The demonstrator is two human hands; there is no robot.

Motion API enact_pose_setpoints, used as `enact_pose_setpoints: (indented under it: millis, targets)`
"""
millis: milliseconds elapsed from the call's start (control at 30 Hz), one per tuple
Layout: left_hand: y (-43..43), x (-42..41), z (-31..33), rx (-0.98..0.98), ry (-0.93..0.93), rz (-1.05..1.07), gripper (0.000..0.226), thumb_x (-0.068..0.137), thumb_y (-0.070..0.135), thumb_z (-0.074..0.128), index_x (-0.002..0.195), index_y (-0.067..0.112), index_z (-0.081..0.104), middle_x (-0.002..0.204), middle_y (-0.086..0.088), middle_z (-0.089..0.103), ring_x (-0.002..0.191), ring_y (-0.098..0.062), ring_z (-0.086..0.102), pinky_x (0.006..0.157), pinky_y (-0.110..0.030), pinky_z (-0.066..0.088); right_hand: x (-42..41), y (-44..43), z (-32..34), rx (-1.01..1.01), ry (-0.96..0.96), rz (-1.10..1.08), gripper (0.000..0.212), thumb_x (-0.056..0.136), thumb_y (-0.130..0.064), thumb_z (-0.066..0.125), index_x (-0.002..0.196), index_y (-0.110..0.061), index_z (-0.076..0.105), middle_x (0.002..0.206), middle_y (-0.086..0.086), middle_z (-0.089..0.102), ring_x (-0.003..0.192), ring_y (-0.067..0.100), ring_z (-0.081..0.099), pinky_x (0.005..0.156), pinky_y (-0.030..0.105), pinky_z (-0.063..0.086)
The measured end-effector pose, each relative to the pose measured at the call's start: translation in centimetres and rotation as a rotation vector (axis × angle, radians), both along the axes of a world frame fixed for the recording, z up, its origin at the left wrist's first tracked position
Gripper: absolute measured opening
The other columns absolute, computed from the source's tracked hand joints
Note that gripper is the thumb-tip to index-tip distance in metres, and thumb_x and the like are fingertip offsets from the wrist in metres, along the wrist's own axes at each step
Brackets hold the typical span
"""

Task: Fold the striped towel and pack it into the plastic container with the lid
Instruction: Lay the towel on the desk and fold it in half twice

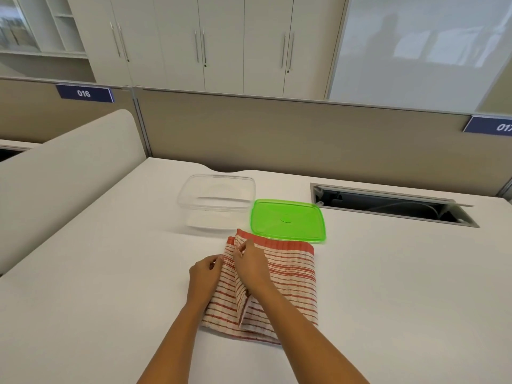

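Observation:
The red-and-white striped towel (pixel 293 278) lies partly folded on the white table, near the front middle. My left hand (pixel 203 275) pinches its left edge. My right hand (pixel 249 263) pinches an upper fold of the cloth just right of the left hand, its forearm lying across the towel. Behind the towel stands the clear plastic container (pixel 216 202), open and holding nothing. The green lid (pixel 288 220) lies flat on the table to the container's right, touching the towel's far edge.
A cable slot (pixel 393 205) is cut into the white table (pixel 97 273) at the back right. A beige divider panel (pixel 304 134) runs along the table's far edge, and a rounded side panel (pixel 63 176) rises on the left.

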State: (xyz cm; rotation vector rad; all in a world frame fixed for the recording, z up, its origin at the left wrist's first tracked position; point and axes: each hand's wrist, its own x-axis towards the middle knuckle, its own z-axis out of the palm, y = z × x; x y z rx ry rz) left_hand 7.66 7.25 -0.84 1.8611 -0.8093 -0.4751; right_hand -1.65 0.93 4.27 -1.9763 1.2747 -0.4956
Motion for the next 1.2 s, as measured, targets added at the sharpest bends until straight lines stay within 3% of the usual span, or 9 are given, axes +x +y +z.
enact_pose_setpoints:
  millis: [167, 333, 433, 533, 600, 733, 867, 1067, 1200]
  targets:
    - [-0.1, 0.1, -0.2, 0.003, -0.022, 0.022, 0.026, 0.093, 0.021, 0.05, 0.1, 0.013, 0.073, 0.096, -0.007, 0.075, 0.082, -0.019, 0.067, 0.078, -0.031, 0.054, 0.6, 1.3, -0.9, 0.0, 0.045, 0.068, 0.029, 0.095, -0.024, 0.044, 0.117, -0.006, 0.05, 0.11, 0.015, 0.064, 0.1, 0.03, 0.061, 0.081, 0.036, 0.048]
    - [-0.4, 0.1, -0.3, 0.024, -0.023, 0.028, 0.037, 0.096, 0.031, 0.045, 0.074, 0.016, 0.071, 0.07, -0.005, 0.07, 0.065, -0.011, 0.062, 0.063, -0.027, 0.043, 0.6, 2.0, -1.3, 0.068, 0.043, 0.136, 0.037, 0.097, -0.024, 0.037, 0.126, -0.004, 0.047, 0.124, 0.016, 0.055, 0.11, 0.029, 0.055, 0.091, 0.036, 0.044]
    - [-0.3, 0.0, -0.2, 0.021, -0.011, 0.013, 0.039, 0.095, 0.036, 0.045, 0.086, 0.013, 0.075, 0.078, -0.007, 0.074, 0.071, -0.015, 0.065, 0.067, -0.028, 0.048, 0.0, 2.0, -1.1, 0.129, -0.001, 0.17, 0.038, 0.096, -0.018, 0.035, 0.129, -0.004, 0.047, 0.124, 0.018, 0.056, 0.104, 0.029, 0.06, 0.091, 0.039, 0.05]
    - [-0.2, 0.1, 0.0, 0.042, -0.029, -0.018, 0.035, 0.094, 0.037, 0.046, 0.096, 0.015, 0.074, 0.088, -0.007, 0.076, 0.078, -0.018, 0.066, 0.073, -0.029, 0.05, -1.1, 1.7, -1.1, 0.324, -0.159, 0.192, 0.034, 0.094, -0.011, 0.035, 0.124, -0.003, 0.052, 0.101, 0.014, 0.063, 0.079, 0.023, 0.063, 0.083, 0.042, 0.057]
    - [-0.2, 0.1, 0.1, 0.055, -0.026, -0.032, 0.033, 0.093, 0.037, 0.049, 0.104, 0.016, 0.072, 0.098, -0.009, 0.075, 0.081, -0.018, 0.065, 0.073, -0.025, 0.048, -2.1, 1.4, -1.0, 0.323, -0.2, 0.183, 0.036, 0.093, -0.008, 0.037, 0.126, -0.007, 0.052, 0.104, 0.009, 0.064, 0.085, 0.02, 0.06, 0.088, 0.041, 0.054]
    - [-0.3, 0.0, 0.6, 0.111, 0.042, -0.063, 0.042, 0.089, 0.042, 0.055, 0.12, 0.014, 0.062, 0.112, -0.012, 0.07, 0.083, -0.016, 0.062, 0.067, -0.017, 0.048, -4.8, 0.2, -0.9, -0.037, -0.132, 0.037, 0.034, 0.093, -0.013, 0.046, 0.126, -0.016, 0.054, 0.12, 0.005, 0.062, 0.107, 0.018, 0.058, 0.094, 0.032, 0.049]
    - [-0.5, -0.1, 1.4, 0.245, 0.033, -0.148, 0.051, 0.087, 0.047, 0.054, 0.128, 0.016, 0.052, 0.122, -0.011, 0.064, 0.103, -0.026, 0.063, 0.088, -0.036, 0.051, -9.1, -1.4, -1.4, -0.267, 0.024, -0.264, 0.039, 0.09, -0.016, 0.051, 0.129, -0.017, 0.049, 0.126, 0.006, 0.053, 0.115, 0.024, 0.049, 0.097, 0.037, 0.045]
    - [-0.7, -3.4, 1.6, 0.362, -0.298, -0.074, 0.035, 0.096, 0.033, 0.038, 0.122, 0.014, 0.05, 0.121, -0.007, 0.063, 0.106, -0.026, 0.061, 0.088, -0.038, 0.048, -13.2, -1.1, -2.7, -0.078, 0.274, -0.413, 0.063, 0.09, -0.046, 0.049, 0.139, -0.011, 0.031, 0.135, 0.011, 0.044, 0.122, 0.027, 0.046, 0.096, 0.038, 0.044]
    - [-0.2, -5.5, 1.7, 0.26, -0.243, 0.034, 0.031, 0.098, 0.025, 0.028, 0.114, 0.015, 0.052, 0.114, -0.007, 0.064, 0.1, -0.026, 0.061, 0.087, -0.038, 0.046, -13.3, -0.8, -2.9, 0.016, 0.239, -0.397, 0.053, 0.09, -0.048, 0.047, 0.128, -0.012, 0.041, 0.128, 0.008, 0.053, 0.114, 0.026, 0.055, 0.089, 0.039, 0.048]
